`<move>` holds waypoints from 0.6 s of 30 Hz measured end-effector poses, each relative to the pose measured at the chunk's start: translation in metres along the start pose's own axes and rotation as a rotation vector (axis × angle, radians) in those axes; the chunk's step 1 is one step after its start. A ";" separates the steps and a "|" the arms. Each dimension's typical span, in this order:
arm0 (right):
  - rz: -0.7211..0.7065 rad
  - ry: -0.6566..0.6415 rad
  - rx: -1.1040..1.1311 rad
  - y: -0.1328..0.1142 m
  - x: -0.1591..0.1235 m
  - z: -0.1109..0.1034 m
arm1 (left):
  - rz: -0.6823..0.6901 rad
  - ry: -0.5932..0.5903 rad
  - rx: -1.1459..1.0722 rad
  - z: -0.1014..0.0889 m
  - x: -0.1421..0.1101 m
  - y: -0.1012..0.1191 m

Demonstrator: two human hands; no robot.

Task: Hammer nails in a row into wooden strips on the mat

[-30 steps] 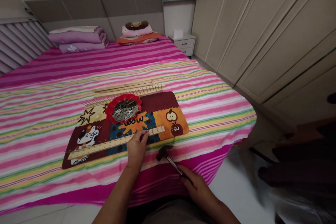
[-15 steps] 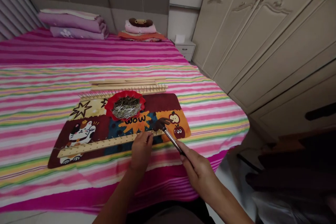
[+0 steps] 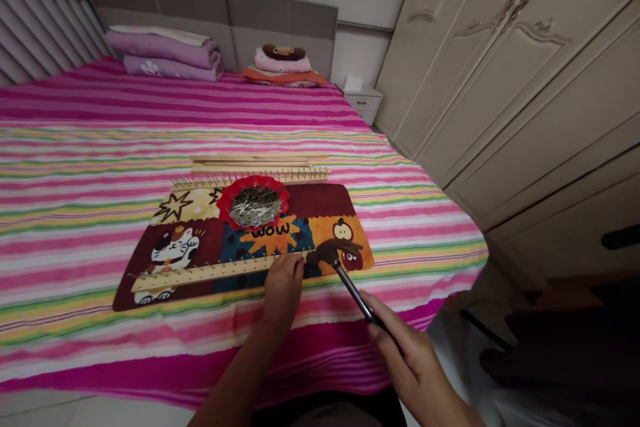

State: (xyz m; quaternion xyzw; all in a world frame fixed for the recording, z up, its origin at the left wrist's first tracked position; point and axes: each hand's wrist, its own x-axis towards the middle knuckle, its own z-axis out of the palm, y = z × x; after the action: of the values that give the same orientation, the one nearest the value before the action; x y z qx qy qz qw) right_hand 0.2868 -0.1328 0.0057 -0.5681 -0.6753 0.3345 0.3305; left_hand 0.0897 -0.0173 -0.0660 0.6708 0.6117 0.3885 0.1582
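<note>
Lower and farther right over the mat [image 3: 320, 200] than a moment ago, the hammer [image 3: 354, 288] now has its dark head across the red apple print, right of centre in the frame; half a second earlier it was beside the pale apple print. The left hand [image 3: 283, 290] has stayed at the nailed wooden strip [image 3: 200, 274].

The right hand [image 3: 407, 353], lower right of centre, is closed around the hammer's dark grip, thumb and fingers wrapped on it. The left hand's thumb and forefinger are drawn together at the strip's near edge, toward its right end; whether a nail is pinched between them I can't tell, as the fingertips are small and partly hidden. The hammer head is blurred, and it seems to be just right of the strip's end, though contact is hard to judge.

The strip lies slantwise across the lower part of the mat, nails standing along it. Above it, the red scalloped bowl [image 3: 225, 212] holds loose nails [image 3: 256, 207]. Behind the bowl lie another nailed strip [image 3: 305, 177] and some bare strips [image 3: 250, 159]. Black lettering on the mat's orange burst, near the centre, reads "WOW"; I can read no brand.
</note>
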 end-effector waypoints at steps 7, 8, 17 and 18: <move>0.190 -0.080 0.160 0.056 -0.027 0.028 | -0.007 0.008 -0.022 -0.032 -0.001 0.001; 0.205 -0.086 0.170 0.063 -0.028 0.035 | -0.012 0.018 0.008 -0.042 0.006 0.000; 0.237 -0.083 0.245 0.087 -0.021 0.059 | -0.039 -0.144 0.527 -0.084 0.117 -0.032; 0.237 -0.082 0.246 0.087 -0.022 0.059 | -0.045 -0.210 0.570 -0.081 0.124 -0.034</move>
State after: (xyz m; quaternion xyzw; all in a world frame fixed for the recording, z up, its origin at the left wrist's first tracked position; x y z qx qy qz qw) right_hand 0.2884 -0.1475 -0.1001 -0.5849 -0.5704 0.4742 0.3281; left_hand 0.0016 0.0853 0.0035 0.7110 0.6909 0.1264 0.0343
